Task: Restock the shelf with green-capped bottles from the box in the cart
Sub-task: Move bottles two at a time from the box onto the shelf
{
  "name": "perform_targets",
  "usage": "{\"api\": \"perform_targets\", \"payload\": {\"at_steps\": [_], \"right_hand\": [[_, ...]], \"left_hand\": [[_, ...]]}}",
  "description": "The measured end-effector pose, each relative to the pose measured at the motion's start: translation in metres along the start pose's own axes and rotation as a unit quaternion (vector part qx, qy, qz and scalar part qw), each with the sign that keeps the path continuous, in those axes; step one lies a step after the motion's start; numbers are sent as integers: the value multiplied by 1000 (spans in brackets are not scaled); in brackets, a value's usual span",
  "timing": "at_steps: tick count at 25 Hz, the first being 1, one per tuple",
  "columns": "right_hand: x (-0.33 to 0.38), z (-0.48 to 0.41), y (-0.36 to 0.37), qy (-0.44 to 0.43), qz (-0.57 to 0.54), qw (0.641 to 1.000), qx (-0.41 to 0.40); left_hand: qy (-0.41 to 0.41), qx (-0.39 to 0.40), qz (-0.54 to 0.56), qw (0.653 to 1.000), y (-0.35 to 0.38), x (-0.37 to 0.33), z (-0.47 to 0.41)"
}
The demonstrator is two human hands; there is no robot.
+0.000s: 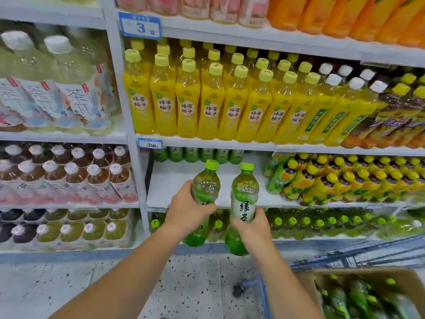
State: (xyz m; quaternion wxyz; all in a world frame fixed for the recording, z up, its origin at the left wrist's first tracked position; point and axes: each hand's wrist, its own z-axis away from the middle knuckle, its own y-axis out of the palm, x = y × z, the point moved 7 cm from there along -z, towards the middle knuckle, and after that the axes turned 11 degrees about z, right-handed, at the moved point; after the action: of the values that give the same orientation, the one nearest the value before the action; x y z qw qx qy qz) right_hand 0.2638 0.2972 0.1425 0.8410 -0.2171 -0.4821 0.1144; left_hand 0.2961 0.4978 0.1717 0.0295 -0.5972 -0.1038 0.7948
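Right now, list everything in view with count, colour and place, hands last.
left bottle: one, green cap, upright before the shelf.
right bottle: one, green cap, beside it.
shelf: one, white, partly bare, centre.
back-row bottles: several, green, back of that shelf.
yellow bottles: many, yellow-green caps, shelf above.
purple-labelled bottles: many, yellow caps, right of the bare stretch.
box: one, brown, lower right, holding green bottles.
cart: one, blue, lower right.
left hand: grips left bottle.
right hand: grips right bottle.
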Motion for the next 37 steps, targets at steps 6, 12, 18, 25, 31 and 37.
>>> {"api": "perform_targets", "payload": {"at_steps": [6, 12, 18, 25, 31, 37], "right_hand": [[-24, -103, 7, -16, 19, 1000, -10], [-51, -213, 9, -65, -5, 997, -41], [-70, -284, 0, -156, -28, 983, -91], [-69, -327, -1, -218, -9, 969, -115], [-86, -339, 19, -202, 63, 960, -185], [-68, -374, 16, -160, 3, 960, -228]], "left_hand": [[-8, -16, -38, 999, 8, 52, -82], [89, -17, -17, 996, 62, 65, -158], [166, -17, 25, 986, 113, 82, -199], [213, -35, 38, 976, 128, 102, -226], [189, -50, -13, 981, 129, 143, -234], [208, -47, -34, 976, 126, 158, -244]]}}
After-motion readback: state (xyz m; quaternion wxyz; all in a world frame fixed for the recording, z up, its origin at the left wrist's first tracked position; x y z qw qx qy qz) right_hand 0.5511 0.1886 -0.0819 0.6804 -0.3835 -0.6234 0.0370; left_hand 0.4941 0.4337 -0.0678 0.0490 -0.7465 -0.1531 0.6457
